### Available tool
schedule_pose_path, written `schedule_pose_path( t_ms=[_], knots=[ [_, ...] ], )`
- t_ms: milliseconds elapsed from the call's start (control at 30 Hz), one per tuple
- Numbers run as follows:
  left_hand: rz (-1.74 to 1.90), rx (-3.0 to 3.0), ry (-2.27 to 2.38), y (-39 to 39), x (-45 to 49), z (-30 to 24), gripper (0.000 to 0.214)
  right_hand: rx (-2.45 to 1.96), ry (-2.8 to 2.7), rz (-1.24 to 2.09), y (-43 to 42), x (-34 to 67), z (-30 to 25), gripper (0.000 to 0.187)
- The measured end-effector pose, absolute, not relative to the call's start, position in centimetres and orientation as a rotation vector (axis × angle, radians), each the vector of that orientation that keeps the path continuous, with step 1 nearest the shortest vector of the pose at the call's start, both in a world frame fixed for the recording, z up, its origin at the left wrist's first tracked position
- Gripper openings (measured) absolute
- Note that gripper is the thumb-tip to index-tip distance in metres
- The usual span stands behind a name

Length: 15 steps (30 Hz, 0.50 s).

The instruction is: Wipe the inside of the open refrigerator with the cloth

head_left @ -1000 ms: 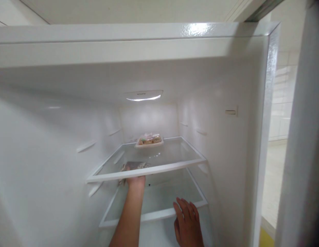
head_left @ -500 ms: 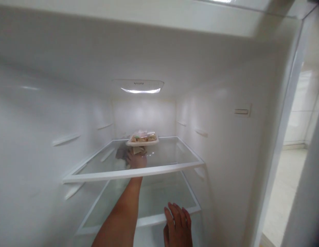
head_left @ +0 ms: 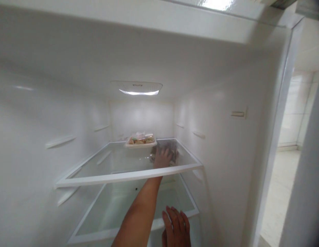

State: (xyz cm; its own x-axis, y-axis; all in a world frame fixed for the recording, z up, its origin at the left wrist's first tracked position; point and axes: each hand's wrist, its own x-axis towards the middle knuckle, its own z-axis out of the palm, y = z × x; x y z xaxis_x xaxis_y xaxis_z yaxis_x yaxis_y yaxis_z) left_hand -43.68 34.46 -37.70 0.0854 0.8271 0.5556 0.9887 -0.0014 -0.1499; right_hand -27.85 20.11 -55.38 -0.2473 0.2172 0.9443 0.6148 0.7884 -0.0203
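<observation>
Lit lamp (head_left: 139,88) above centre on my feed, food tray (head_left: 141,146) mid-frame, switch (head_left: 237,114) (small, oblong) at right, tiled wall (head_left: 293,103) far right

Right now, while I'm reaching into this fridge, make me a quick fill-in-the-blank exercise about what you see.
1. The left hand, beneath the upper shelf, is at a dark package to the ____ of the food tray in this view.
2. The right hand is at the front rim of the ____ shelf.
3. The ceiling lamp is switched ____.

Missing words: right; lower; on.
</observation>
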Motion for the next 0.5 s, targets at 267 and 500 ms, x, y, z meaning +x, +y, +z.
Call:
schedule_pose_path(
  t_ms=[267, 500],
  knots=[
    [-0.591, -1.517, -2.009, 26.7, -53.2, -38.5, 0.052, -0.620, -1.795, -0.448, 20.5, -27.8, -55.7, 0.049],
    [-0.995, -0.894, -2.310, 24.6, -57.4, -38.8, 0.064, -0.633, -1.808, -0.398, 20.2, -28.0, -56.0, 0.050]
  ],
)
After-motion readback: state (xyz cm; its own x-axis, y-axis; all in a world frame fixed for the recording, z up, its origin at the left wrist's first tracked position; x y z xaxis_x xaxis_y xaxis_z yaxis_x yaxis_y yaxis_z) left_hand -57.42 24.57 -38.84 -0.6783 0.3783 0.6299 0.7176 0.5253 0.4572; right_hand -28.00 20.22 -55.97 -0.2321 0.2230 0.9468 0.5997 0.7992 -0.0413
